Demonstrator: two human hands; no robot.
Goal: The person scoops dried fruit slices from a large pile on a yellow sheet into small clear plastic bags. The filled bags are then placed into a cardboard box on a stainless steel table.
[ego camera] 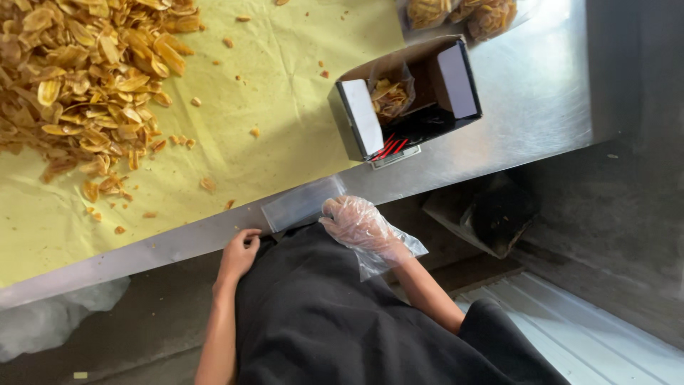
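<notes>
Nearest the camera, a dark apron point(335, 314) covered the person's front, pressed up to the near edge of the bench point(534, 93). The left hand point(239, 253), bare, rested at that near edge with fingers curled loosely, nothing held in it. The right hand point(356, 224), inside a loose clear plastic glove point(381, 246), sat just beside the same edge, fingers bent and partly closed; its fingertips touched or nearly touched an empty clear plastic bag point(303, 203) lying flat on the steel at the edge. Whether the bag was actually pinched could not be told, the glove hiding the fingertips.

Beyond the bag, a sheet of yellow paper point(285, 93) covered the left and middle of the bench. Stray crumbs lay scattered over it. Toward the far left corner a large heap of fried chips point(78, 78), golden-brown, was spread on the paper.

To the right of the paper, on bare steel, stood an open cardboard box point(410, 96) with its flaps up, a partly filled clear bag of chips point(388, 93) standing inside. A thing with red stripes showed at the box's near side. At the far edge, filled chip bags point(463, 14) lay well apart from both hands.
</notes>
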